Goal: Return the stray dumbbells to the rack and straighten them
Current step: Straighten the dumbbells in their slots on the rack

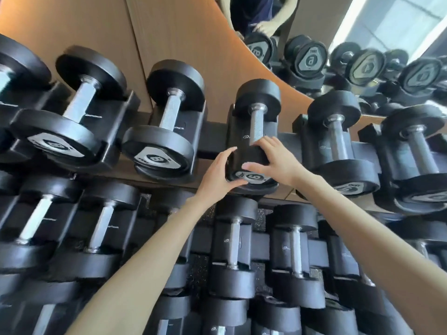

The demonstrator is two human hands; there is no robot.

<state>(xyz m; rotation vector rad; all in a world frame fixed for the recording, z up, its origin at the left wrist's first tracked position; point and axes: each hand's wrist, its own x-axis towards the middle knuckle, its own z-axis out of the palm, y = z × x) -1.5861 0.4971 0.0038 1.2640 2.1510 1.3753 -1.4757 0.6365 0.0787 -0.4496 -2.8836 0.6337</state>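
left hand [217, 175], right hand [274, 160] curled, palms facing

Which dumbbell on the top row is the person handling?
The centre dumbbell: the left hand and right hand both grip its near head, while its neighbours sit untouched.

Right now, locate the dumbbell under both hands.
Head view, centre of the top rack row: the gripped dumbbell sits between the 8-marked dumbbell left and the next dumbbell right.

Your rack [212, 141] carries black dumbbells [167, 117] in stacked tiers, each lying in its own cradle [200, 126], handle pointing away from you. On the top tier, the middle dumbbell [256, 122] sits between its neighbours.
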